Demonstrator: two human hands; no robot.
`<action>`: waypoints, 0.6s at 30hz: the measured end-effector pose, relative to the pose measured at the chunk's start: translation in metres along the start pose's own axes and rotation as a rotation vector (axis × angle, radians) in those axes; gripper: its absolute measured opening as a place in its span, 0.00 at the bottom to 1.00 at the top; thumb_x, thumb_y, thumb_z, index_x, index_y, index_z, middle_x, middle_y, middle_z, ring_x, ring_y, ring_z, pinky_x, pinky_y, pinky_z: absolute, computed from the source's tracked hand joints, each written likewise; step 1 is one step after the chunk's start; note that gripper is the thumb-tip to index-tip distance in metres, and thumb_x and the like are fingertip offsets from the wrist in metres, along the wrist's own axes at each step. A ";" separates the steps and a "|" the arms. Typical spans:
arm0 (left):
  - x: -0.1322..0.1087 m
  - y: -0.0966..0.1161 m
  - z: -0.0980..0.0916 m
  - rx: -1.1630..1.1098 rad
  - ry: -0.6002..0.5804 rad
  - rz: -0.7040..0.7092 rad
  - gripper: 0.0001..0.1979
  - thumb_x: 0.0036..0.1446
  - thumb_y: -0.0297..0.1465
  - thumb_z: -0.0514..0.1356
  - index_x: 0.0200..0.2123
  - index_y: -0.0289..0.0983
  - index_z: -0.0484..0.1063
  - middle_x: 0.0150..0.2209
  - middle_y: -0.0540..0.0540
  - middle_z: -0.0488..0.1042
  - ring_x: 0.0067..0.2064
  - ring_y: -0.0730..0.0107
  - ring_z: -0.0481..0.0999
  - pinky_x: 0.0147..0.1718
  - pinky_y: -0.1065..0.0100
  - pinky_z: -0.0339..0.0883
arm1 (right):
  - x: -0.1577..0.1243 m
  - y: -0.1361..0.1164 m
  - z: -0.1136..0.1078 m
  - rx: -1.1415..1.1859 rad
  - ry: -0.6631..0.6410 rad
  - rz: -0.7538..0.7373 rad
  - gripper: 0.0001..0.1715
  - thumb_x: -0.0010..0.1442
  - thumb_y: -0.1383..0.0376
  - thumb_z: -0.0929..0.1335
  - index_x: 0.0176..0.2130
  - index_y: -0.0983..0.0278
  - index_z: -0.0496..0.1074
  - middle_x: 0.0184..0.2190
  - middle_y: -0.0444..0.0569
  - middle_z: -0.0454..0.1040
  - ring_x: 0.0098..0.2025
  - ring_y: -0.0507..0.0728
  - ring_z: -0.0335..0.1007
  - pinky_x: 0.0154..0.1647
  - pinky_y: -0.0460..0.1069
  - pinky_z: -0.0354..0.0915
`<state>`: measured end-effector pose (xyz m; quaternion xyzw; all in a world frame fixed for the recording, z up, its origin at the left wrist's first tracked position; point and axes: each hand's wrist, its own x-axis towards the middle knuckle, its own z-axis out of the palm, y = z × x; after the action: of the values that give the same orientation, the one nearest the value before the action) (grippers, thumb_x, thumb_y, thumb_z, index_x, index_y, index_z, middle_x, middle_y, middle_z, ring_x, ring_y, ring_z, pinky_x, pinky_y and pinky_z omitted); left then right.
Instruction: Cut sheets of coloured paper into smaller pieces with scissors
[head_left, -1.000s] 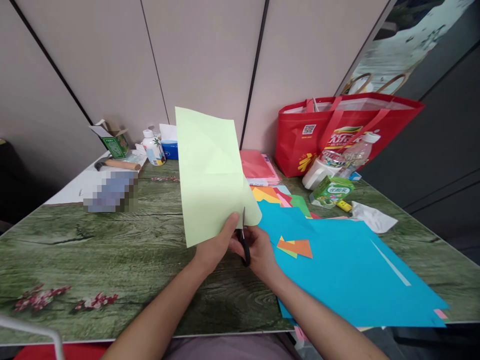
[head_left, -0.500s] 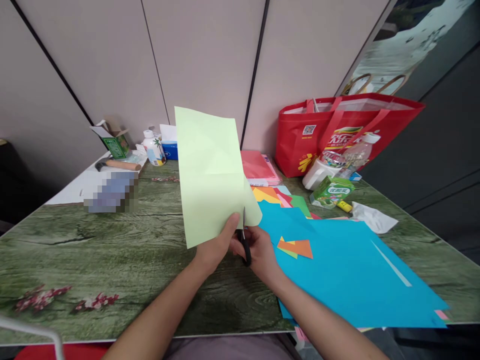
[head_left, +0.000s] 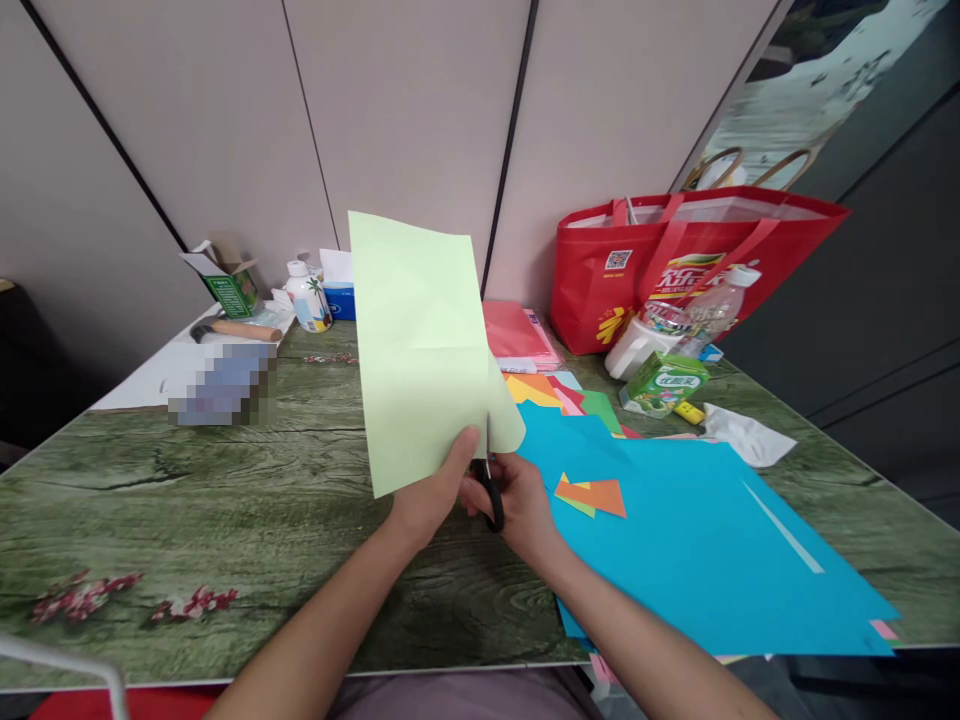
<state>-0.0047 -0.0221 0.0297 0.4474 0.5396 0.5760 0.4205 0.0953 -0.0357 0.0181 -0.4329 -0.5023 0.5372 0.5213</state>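
Observation:
My left hand (head_left: 431, 495) pinches the bottom edge of a pale green sheet of paper (head_left: 420, 345) and holds it upright above the table. Beside it, my right hand (head_left: 517, 500) grips black-handled scissors (head_left: 489, 480), whose blades point up into the sheet's lower right edge. A large blue sheet (head_left: 697, 540) lies flat on the table to the right, with small orange and green paper scraps (head_left: 592, 495) on it.
A green wood-pattern table (head_left: 225, 500) runs to a grey partition wall. At the back right stand a red shopping bag (head_left: 675, 260), a plastic bottle (head_left: 712, 305) and a green carton (head_left: 664, 380). Coloured papers (head_left: 559, 390), a pink stack (head_left: 514, 330), a white bottle (head_left: 307, 297) and a hammer (head_left: 232, 328) lie further back.

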 end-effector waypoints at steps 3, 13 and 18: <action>0.000 0.002 0.000 0.016 -0.004 -0.009 0.16 0.44 0.40 0.62 0.35 0.38 0.75 0.39 0.45 0.77 0.48 0.60 0.72 0.54 0.63 0.57 | 0.000 -0.002 0.000 0.003 0.007 0.019 0.22 0.38 0.56 0.75 0.29 0.65 0.66 0.14 0.39 0.65 0.15 0.49 0.58 0.16 0.44 0.57; -0.001 0.003 0.000 0.074 0.014 0.000 0.15 0.43 0.39 0.64 0.35 0.38 0.74 0.40 0.44 0.77 0.51 0.59 0.69 0.57 0.62 0.53 | 0.001 -0.002 -0.002 -0.026 0.031 0.005 0.20 0.38 0.57 0.74 0.25 0.65 0.65 0.13 0.40 0.65 0.17 0.49 0.59 0.17 0.44 0.57; -0.003 -0.001 0.004 0.060 0.014 0.020 0.18 0.43 0.36 0.64 0.40 0.39 0.73 0.45 0.45 0.75 0.49 0.63 0.72 0.54 0.64 0.58 | 0.002 -0.007 -0.003 0.021 0.021 -0.024 0.18 0.37 0.59 0.74 0.23 0.65 0.65 0.17 0.42 0.67 0.20 0.51 0.60 0.22 0.46 0.61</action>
<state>-0.0006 -0.0237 0.0290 0.4609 0.5551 0.5669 0.3975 0.0987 -0.0335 0.0252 -0.4270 -0.4963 0.5316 0.5374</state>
